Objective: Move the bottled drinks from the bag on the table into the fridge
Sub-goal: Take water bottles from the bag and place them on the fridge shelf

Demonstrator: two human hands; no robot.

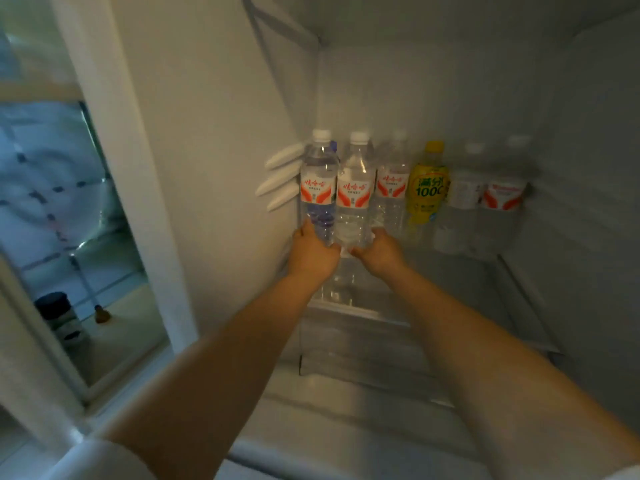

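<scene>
Inside the fridge (214, 140), the left hand (313, 252) grips one water bottle (318, 188) and the right hand (381, 251) grips its neighbour (355, 199) — both upright at the shelf's back-left corner. A yellow drink bottle (427, 185) stands further right in the same row.

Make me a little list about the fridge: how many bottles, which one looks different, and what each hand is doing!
place: inside the fridge, on the glass shelf
bottles in the row: six, all upright
odd one out: yellow bottle, fourth from the left
left hand: grips the leftmost water bottle near its base
right hand: grips the second water bottle near its base
other clear bottles: untouched
bag: not in view
</scene>
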